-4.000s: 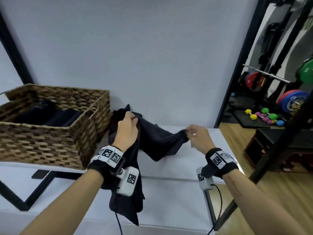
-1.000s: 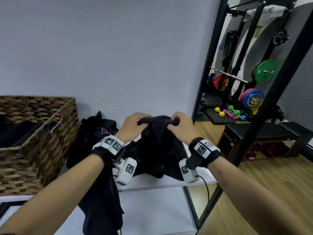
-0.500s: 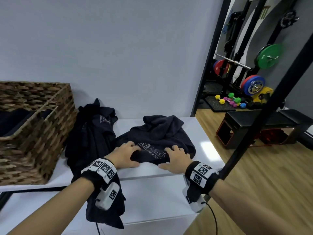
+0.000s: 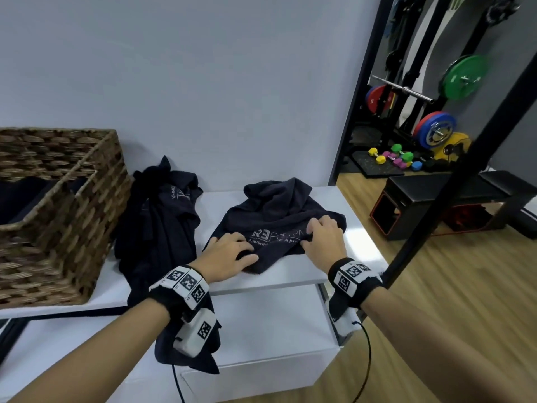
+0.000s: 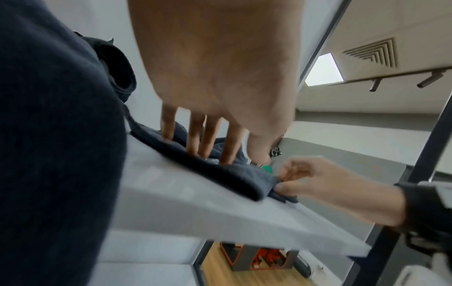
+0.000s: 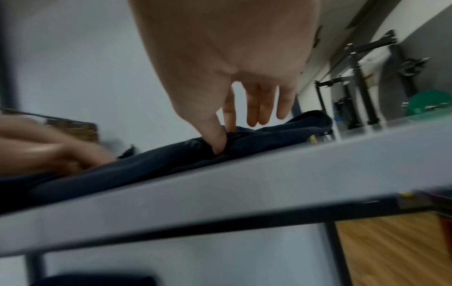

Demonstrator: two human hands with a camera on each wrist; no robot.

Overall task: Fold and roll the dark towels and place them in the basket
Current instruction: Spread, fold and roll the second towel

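Observation:
A dark towel [image 4: 276,210] with white lettering lies crumpled on the white table [image 4: 284,274], right of centre. My left hand [image 4: 232,251] presses its near left edge with straight fingers [image 5: 195,139]. My right hand [image 4: 322,235] pinches the near right edge between thumb and fingers [image 6: 217,139]; the left wrist view shows that hand [image 5: 305,178] pinching the cloth too. A second dark towel [image 4: 162,216] lies heaped to the left and hangs over the table's front. The wicker basket [image 4: 87,167] stands at the far left with dark rolled towels [image 4: 17,199] inside.
A black slanted bar [image 4: 453,184] crosses just right of my right wrist. A white lower shelf [image 4: 261,330] sits below the table. Past the table's right end are wooden floor, a black bench [image 4: 412,199] and weight plates and dumbbells.
One second ago both hands held the towel bunched in the air; they have laid it on the table. Since half a second ago the right hand has shifted right along the near edge.

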